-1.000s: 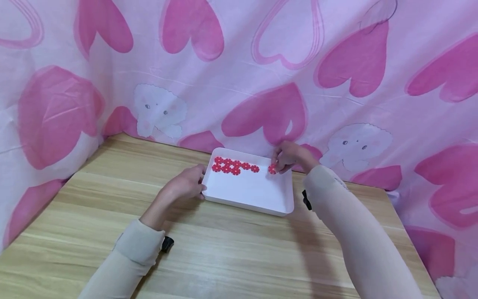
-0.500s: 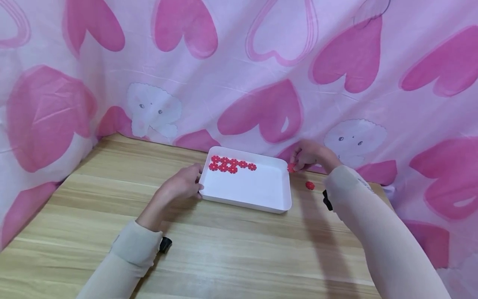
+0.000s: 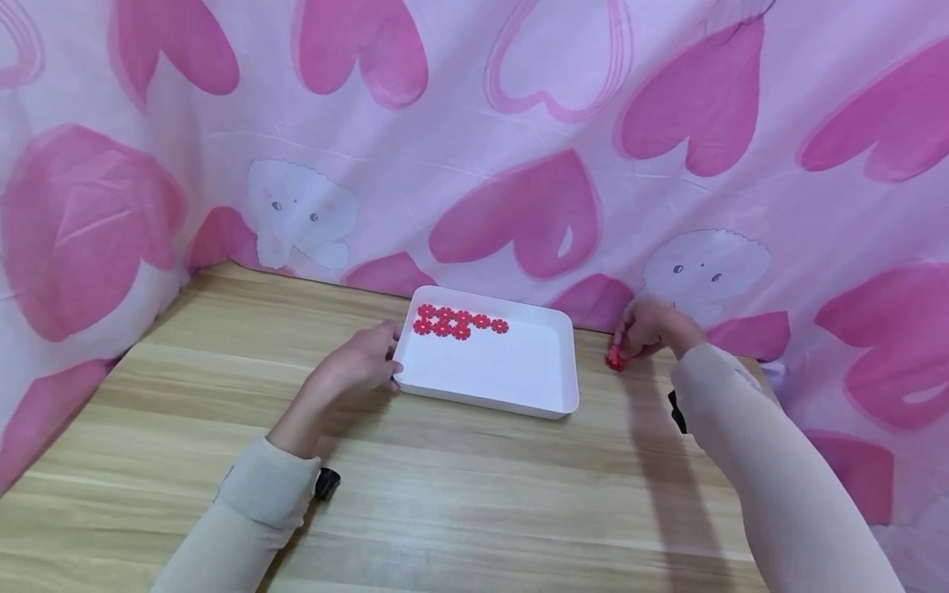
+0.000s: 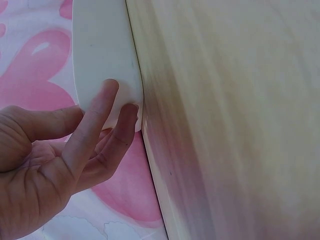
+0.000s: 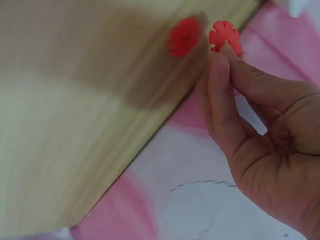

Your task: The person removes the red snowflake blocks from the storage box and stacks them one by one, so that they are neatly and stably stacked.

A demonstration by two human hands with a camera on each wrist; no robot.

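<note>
A shallow white tray (image 3: 485, 375) stands at the back of the table, with several red flower-shaped snowflake building discs (image 3: 442, 315) laid in two rows inside its far left part. My left hand (image 3: 361, 360) holds the tray's left end; in the left wrist view its thumb is at the rim and its fingers (image 4: 92, 130) lie against the outer wall. To the right of the tray, my right hand (image 3: 647, 328) pinches one red disc (image 5: 225, 36) between thumb and fingertips. Another red disc (image 5: 184, 36) lies on the table beside it; the head view shows the two overlapping.
The wooden table (image 3: 460, 502) runs back to a pink curtain (image 3: 511, 107) with a heart pattern, which hangs close behind the tray and my right hand. Bare wood extends in front of the tray.
Holding the red disc, my right hand has moved out of the tray to the right and down towards the disc on the table. My left hand stays at the tray's left end.
</note>
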